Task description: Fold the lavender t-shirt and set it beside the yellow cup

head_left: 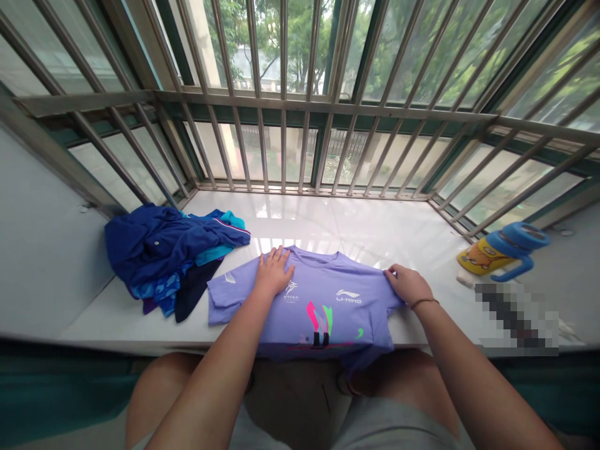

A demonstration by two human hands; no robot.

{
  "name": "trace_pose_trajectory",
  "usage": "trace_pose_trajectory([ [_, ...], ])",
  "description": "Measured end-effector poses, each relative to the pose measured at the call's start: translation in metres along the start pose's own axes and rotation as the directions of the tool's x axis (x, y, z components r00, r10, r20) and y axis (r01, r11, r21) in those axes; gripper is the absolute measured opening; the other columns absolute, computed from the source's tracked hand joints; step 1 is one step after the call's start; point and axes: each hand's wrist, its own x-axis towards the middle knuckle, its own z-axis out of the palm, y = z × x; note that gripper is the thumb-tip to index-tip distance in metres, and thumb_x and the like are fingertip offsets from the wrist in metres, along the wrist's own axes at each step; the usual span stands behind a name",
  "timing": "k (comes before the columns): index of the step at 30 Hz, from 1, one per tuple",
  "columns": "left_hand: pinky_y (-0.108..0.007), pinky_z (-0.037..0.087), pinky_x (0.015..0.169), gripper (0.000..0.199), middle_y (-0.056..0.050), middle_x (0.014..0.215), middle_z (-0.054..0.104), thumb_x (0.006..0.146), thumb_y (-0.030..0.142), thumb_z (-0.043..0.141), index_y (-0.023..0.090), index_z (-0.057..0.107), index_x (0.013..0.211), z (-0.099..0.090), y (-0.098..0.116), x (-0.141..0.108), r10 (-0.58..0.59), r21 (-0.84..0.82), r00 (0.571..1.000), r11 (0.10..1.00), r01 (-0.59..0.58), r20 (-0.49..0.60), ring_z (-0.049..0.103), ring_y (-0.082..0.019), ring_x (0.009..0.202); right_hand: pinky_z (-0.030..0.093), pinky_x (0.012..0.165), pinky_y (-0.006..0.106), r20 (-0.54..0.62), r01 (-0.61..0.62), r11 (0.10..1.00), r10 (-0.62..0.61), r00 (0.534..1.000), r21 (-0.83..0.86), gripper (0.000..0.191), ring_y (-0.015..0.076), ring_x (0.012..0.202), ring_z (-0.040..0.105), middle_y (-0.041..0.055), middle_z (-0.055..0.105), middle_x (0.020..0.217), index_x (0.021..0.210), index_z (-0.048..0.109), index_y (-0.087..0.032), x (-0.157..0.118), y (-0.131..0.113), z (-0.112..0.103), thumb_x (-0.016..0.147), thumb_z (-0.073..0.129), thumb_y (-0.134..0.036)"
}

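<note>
A purple T-shirt [323, 284] lies spread face up on the white ledge, collar toward the window, its lower part hanging over the front edge. White logos and a pink and green print show on its chest. My left hand [275, 273] rests flat on the shirt beside the collar, fingers stretched out. At the shirt's right shoulder, my right hand [409, 284] pinches the fabric between thumb and fingers. The left sleeve lies out to the side; the right sleeve hangs partly under my right wrist.
A heap of dark blue and turquoise clothes [162, 247] sits on the ledge [300, 215] at the left. On the right lies a yellow and blue bottle [497, 251] with a handle, near a blurred-out item [515, 319]. Metal window bars [309, 109] enclose the back and sides.
</note>
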Motion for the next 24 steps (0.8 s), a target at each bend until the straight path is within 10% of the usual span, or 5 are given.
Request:
trace_pose_trajectory([
  [9,-0.063,0.018,0.138,0.066,-0.007,0.184,0.032,0.11,0.055,0.04,0.031,0.044,0.172,0.0,0.0,-0.001,0.002,0.001,1.0,1.0,-0.002,-0.014,0.029,-0.032,0.169,0.051,0.089,0.041,-0.105,0.052,0.999,-0.052,0.993,-0.01,0.034,0.0328,0.108,0.071,0.0195,0.079,0.116,0.112,0.078,-0.018,0.005,-0.019,0.02,0.11,0.05,-0.038],
  [18,-0.065,0.019,0.137,0.066,-0.007,0.184,0.031,0.11,0.053,0.041,0.029,0.044,0.172,0.001,0.001,0.0,0.0,0.007,1.0,1.0,0.0,-0.008,0.029,-0.033,0.17,0.047,0.111,0.038,-0.132,0.275,0.953,-0.258,0.957,0.128,0.047,0.0316,0.132,0.06,0.0167,0.069,0.141,0.137,0.072,-0.02,0.047,-0.112,0.037,0.107,0.063,-0.054],
  [24,-0.051,0.024,0.139,0.057,-0.008,0.178,0.044,0.108,0.037,0.047,0.026,0.055,0.164,-0.004,0.007,-0.01,0.134,0.005,0.984,0.991,-0.134,-0.12,0.042,-0.029,0.163,0.049,0.094,0.032,-0.026,0.289,0.94,-0.29,0.957,0.178,0.027,0.0257,0.112,0.069,0.0121,0.079,0.119,0.117,0.077,-0.019,0.072,-0.147,0.045,0.107,0.065,-0.042],
])
